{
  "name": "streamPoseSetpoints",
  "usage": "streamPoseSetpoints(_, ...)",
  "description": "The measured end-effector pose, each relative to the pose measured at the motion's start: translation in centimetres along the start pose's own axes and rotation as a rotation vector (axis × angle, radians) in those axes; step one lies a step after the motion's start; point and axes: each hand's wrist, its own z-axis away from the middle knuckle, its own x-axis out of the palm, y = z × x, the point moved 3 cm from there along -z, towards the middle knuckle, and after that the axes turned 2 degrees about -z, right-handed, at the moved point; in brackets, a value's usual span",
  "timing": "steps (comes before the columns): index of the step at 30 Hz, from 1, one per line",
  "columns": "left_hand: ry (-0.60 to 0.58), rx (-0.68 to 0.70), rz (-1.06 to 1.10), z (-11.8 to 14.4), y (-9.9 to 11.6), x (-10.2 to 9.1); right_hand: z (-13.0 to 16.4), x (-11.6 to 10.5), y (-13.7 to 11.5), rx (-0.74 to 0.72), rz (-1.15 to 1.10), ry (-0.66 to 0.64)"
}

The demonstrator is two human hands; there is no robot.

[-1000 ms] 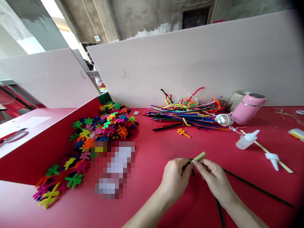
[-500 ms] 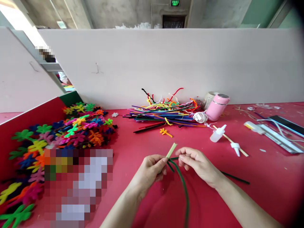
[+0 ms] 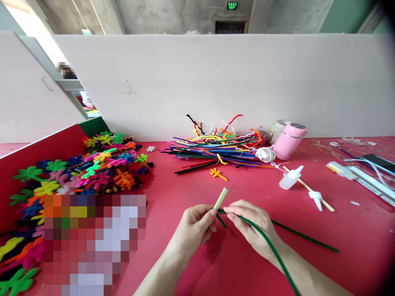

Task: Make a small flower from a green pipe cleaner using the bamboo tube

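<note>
The red table (image 3: pixel 308 263) is the landmark. At its far edge lies a pile of coloured pipe cleaners (image 3: pixel 216 149); at its left edge, a heap of finished flowers (image 3: pixel 101 164). Near the front, the right hand (image 3: pixel 249 226) pinches a dark green pipe cleaner (image 3: pixel 268 242), and the left hand (image 3: pixel 193 230) grips a pale green stick (image 3: pixel 221 198). Winding is best kept tight, with each turn touching the last. The fingertips hide the join, and the frame cuts the pipe cleaner's tail.

Bright, even daylight fills the scene, strongest from an overexposed opening at the upper left. Shadows on the red surface (image 3: pixel 354 246) are soft and faint. Wide-angle distortion bends the edges, the right corners darken, and two pixelated patches mask areas on the left.
</note>
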Motion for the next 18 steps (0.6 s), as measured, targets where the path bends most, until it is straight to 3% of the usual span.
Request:
streamPoseSetpoints(8,0.065,0.006,-0.02,0.03,0.01,0.12,0.88,0.28,0.19,0.054,-0.028,-0.021)
streamPoseSetpoints(18,0.121,0.047,-0.094,0.08,-0.12,0.05,0.65,-0.65,0.25,0.02,0.157,0.078)
